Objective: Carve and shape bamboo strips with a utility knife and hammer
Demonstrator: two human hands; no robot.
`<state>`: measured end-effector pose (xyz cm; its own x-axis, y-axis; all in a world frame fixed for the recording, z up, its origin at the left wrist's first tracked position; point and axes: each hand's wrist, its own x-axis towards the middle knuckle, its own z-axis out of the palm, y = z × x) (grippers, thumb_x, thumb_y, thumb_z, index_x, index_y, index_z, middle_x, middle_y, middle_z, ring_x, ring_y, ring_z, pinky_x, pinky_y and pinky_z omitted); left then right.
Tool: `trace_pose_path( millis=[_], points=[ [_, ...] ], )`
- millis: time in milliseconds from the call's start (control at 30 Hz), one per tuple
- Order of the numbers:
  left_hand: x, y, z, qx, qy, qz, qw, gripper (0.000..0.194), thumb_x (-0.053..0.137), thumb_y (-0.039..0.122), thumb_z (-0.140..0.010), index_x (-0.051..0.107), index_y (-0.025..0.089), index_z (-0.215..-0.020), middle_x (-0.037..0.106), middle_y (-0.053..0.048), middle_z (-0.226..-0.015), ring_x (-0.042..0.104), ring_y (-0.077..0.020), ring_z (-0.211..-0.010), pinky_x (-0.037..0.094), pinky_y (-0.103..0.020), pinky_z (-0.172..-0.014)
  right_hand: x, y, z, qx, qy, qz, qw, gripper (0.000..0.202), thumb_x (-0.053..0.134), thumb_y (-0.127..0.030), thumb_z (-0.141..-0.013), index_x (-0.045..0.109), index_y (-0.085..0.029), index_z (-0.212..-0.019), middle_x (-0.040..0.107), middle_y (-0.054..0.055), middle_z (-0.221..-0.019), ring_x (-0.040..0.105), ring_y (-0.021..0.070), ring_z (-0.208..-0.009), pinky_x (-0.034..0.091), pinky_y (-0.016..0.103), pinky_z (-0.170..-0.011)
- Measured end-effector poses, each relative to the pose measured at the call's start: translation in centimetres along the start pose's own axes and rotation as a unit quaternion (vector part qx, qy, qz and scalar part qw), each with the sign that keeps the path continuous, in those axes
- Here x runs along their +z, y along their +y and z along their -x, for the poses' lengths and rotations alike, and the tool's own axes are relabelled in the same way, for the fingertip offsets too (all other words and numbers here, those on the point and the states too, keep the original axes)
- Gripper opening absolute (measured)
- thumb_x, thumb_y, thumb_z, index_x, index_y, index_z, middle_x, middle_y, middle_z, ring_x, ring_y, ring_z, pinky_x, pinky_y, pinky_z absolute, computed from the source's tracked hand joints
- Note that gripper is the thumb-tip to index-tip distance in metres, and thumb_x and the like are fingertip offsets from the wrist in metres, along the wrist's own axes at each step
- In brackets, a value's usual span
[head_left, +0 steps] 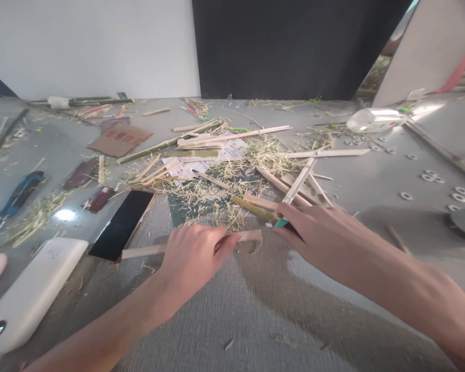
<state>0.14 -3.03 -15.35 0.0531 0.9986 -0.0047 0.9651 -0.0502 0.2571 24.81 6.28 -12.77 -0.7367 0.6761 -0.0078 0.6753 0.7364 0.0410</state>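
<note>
My left hand (196,258) is closed around a flat pale bamboo strip (143,251), with the thumb pressed along it. The strip's right end sticks out past the thumb, and a thin curled shaving (256,248) hangs below it. My right hand (308,225) is closed on a small green-handled knife (281,222), mostly hidden by the fingers. A bright tip shows at its left, a short gap from the strip's end. Beyond the hands, a yellowish-green bamboo piece (253,207) and other split strips (298,183) lie among shavings.
A black phone (122,225), a white power bank (39,289) and a blue-and-black tool (22,195) lie on the left. Farther back are cardboard (120,138) and a shavings heap (271,147). At right are a clear plastic bottle (374,120) and several small rings (406,196).
</note>
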Motion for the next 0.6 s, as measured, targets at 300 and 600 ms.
trace_pose_path(
  millis=[300,600],
  points=[
    [0.23,-0.14,-0.12,-0.002,-0.011,-0.001,1.000,0.045,0.040,0.041,-0.110,0.058,0.021,-0.076,0.067,-0.002,-0.069,0.060,-0.0189,-0.062,0.017,-0.030,-0.054,0.72,0.92,0.10,-0.007,-0.028,-0.010,1.000,0.012,0.050,-0.032,-0.105,0.057,-0.021,-0.102,0.067,0.002,-0.075,0.061,0.0197,-0.055,0.020,0.032,-0.050],
    [0.12,0.12,-0.29,0.002,-0.014,0.005,1.000,0.034,0.042,0.036,-0.110,0.062,0.022,-0.086,0.071,-0.001,-0.078,0.066,-0.0206,-0.069,0.019,-0.031,-0.054,0.05,0.89,0.32,-0.005,-0.014,-0.044,0.999,0.014,0.049,-0.033,-0.107,0.056,-0.024,-0.098,0.064,0.000,-0.071,0.058,0.0185,-0.052,0.021,0.032,-0.049]
  ],
)
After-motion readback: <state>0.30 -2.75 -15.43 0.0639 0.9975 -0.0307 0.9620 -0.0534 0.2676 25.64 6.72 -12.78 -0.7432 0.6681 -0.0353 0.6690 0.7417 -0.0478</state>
